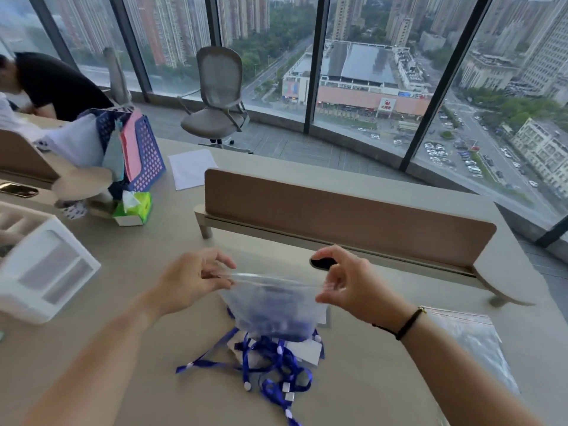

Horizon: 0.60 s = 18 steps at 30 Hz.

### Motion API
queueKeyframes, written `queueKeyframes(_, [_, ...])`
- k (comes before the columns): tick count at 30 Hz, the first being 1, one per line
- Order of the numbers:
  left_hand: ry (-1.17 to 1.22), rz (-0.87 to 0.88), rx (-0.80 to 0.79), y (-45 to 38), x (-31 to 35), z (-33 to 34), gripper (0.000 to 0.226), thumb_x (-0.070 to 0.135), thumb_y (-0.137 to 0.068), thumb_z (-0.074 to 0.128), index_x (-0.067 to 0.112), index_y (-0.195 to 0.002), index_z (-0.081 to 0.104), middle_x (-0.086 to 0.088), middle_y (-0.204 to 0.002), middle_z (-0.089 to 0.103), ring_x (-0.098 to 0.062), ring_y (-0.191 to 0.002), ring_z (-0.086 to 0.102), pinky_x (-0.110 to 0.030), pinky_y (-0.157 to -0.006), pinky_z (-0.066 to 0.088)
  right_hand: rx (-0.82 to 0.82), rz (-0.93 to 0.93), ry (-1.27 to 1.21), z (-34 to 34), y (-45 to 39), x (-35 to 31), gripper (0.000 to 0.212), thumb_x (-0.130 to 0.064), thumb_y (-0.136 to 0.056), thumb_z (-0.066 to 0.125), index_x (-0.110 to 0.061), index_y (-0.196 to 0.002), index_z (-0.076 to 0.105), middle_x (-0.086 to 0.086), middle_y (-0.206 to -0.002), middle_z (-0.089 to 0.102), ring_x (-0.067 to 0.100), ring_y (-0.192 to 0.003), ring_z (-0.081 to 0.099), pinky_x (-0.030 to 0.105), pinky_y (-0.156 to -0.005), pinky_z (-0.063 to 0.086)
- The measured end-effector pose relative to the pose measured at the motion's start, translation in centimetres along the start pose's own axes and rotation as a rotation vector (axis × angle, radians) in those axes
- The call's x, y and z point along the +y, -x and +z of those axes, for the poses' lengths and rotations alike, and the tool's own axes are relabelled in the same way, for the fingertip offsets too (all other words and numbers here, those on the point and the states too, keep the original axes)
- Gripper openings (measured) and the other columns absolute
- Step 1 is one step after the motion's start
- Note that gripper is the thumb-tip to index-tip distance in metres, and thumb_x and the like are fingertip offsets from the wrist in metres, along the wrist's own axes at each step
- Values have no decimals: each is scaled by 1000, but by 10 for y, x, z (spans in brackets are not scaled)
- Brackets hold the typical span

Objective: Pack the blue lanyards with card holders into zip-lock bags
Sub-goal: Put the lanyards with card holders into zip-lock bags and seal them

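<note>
Left hand and right hand pinch opposite ends of zip-lock bag top, blue lanyards inside, held above desk. Loose lanyards at 6 o'clock below bag.

The beige desk carries tangled blue lanyards, spare zip-lock bags, a white organiser.
</note>
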State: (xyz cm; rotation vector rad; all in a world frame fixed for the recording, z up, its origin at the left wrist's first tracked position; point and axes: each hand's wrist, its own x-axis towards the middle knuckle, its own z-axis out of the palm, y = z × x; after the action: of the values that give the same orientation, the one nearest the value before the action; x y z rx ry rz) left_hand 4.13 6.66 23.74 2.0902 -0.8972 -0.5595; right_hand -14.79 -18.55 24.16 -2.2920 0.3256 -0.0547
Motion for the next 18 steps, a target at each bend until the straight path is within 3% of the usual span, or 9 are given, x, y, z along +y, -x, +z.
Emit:
queueKeyframes(2, [39, -25, 2, 3, -15, -14, 18, 2, -79, 81, 13, -91, 74, 1, -82, 80, -12, -78, 75, -18, -75, 57, -51, -21, 31, 9, -10, -13, 43, -17, -74, 85, -34, -108, 65, -7, -68, 68, 0, -62, 63, 11, -65, 49])
queueKeyframes(5, [183, -55, 70, 11, -44, -33, 11, -3, -81, 76, 7, -86, 77, -6, -81, 79, -16, -78, 76, -17, -77, 57, -10, -33, -24, 31, -29, -32, 14, -14, -75, 85, -22, -78, 73, -9, -67, 68, -4, -61, 62, 9, -61, 47])
queueKeyframes(9, [317, -108, 187, 24, -89, -64, 8, -1, -88, 69, 0, -92, 75, -15, -85, 78, -26, -79, 75, -31, -81, 61, -76, -14, -156, 77, -55, -57, 17, -12, -77, 84, -20, -68, 70, -6, -65, 70, -3, -56, 61, 14, -60, 50])
queueKeyframes(13, [405, -168, 294, 34, -132, -102, 8, -2, -90, 66, -3, -92, 73, -16, -80, 76, -27, -72, 71, -30, -74, 61, -187, 31, -310, 132, -84, -78, 16, -18, -82, 79, -22, -71, 69, 2, -69, 74, 15, -64, 70, 28, -66, 58])
queueKeyframes(15, [394, -194, 311, 37, -153, -127, 9, 0, -91, 66, 0, -88, 75, -14, -79, 76, -23, -68, 68, -23, -67, 59, -241, 65, -402, 157, -100, -91, 12, -18, -85, 76, -16, -76, 69, 7, -73, 75, 24, -70, 72, 37, -73, 61])
queueKeyframes(18, [310, -218, 301, 34, -184, -166, 15, 9, -91, 68, 12, -80, 76, -9, -79, 77, -16, -57, 60, -19, -59, 52, -335, 166, -602, 192, -127, -113, 11, -10, -89, 71, -2, -86, 66, 14, -77, 74, 25, -71, 72, 38, -74, 62])
